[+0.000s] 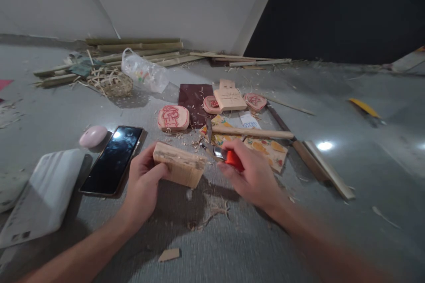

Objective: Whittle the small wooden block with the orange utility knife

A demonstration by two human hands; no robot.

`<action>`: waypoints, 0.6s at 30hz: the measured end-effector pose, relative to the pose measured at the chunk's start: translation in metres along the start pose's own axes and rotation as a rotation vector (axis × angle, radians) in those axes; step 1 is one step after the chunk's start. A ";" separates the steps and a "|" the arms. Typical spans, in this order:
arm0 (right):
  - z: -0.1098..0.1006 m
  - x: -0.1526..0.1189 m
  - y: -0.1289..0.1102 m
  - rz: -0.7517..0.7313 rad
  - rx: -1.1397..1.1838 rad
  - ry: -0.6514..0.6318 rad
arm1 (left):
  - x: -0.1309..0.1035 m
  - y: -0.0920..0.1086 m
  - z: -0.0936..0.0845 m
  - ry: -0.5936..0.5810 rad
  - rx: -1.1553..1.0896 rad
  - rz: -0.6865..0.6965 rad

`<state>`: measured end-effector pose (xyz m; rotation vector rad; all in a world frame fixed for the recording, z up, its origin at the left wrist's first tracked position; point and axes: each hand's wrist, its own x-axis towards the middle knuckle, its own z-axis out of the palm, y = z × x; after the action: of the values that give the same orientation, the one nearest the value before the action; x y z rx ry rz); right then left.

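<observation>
My left hand (145,177) grips the left end of a pale wooden block (182,172), held above the floor with its rough long edge turned up. In my right hand (254,174) is a utility knife with a red handle (235,160); its metal front points left and lies just off the block's right end. The fine tip of the blade is hard to make out. Behind the knife lies a hammer (252,131) with a wooden handle, resting on patterned sheets (270,152). A carved wooden piece with red lines (173,118) sits beyond the block.
To the left lie a dark phone (114,159), a pink mouse (93,136) and a white device (49,190). Bamboo sticks (139,46), a woven ball (111,82) and a plastic bag (144,73) lie near the wall. A long tool (308,159) and a yellow cutter (364,108) are at right.
</observation>
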<state>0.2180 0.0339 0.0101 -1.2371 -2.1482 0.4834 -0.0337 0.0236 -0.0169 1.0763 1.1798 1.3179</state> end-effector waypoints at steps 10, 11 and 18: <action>0.002 0.002 0.004 -0.001 -0.037 0.017 | 0.000 -0.001 0.002 0.038 -0.022 0.011; 0.002 0.002 0.004 0.002 -0.041 0.017 | 0.000 -0.001 0.002 0.041 -0.016 0.012; 0.007 0.005 0.005 0.115 -0.185 0.041 | 0.003 0.002 -0.001 0.049 0.025 0.039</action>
<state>0.2147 0.0412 0.0033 -1.4648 -2.1339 0.3085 -0.0352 0.0262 -0.0149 1.0949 1.2196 1.3702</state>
